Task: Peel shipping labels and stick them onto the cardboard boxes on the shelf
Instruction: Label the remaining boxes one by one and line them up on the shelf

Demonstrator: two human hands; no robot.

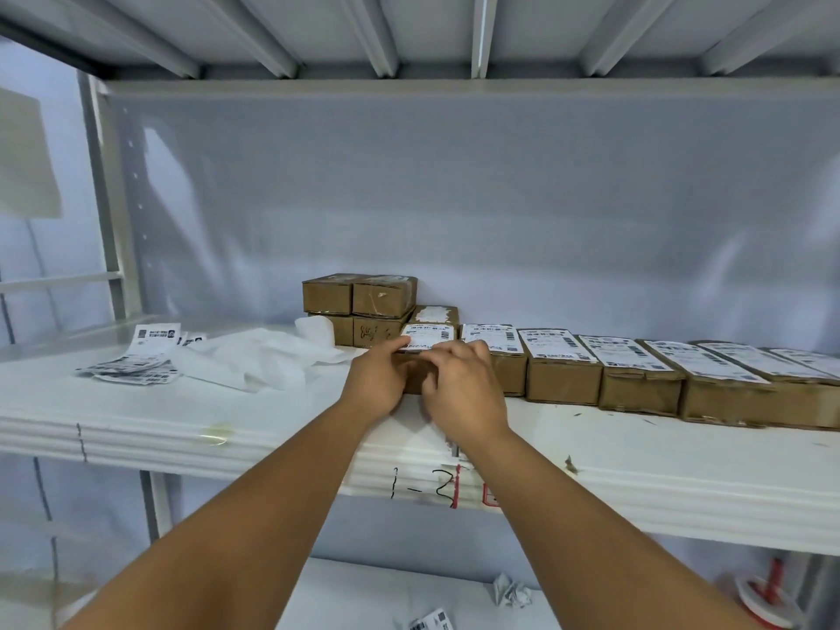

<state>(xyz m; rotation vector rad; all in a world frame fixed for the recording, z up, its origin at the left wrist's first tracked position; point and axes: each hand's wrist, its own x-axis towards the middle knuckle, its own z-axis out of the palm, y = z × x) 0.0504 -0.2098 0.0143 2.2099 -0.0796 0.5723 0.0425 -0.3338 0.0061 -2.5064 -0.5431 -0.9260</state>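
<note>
A row of cardboard boxes (561, 379) with white shipping labels on top runs along the white shelf (227, 416) to the right. Both hands are at the leftmost box of that row. On its top lies a shipping label (429, 336). My left hand (379, 379) has its fingers stretched onto the label's near left edge. My right hand (463, 388) lies with curled fingers on the label's near right edge and hides most of the box front. Whether either hand pinches the label I cannot tell.
Stacked unlabelled boxes (359, 295) stand behind the hands. Crumpled white backing paper (263, 356) and a pile of label sheets (136, 366) lie at the left. Crumpled paper (511, 593) and a red-and-white object (768, 597) are on the lower shelf.
</note>
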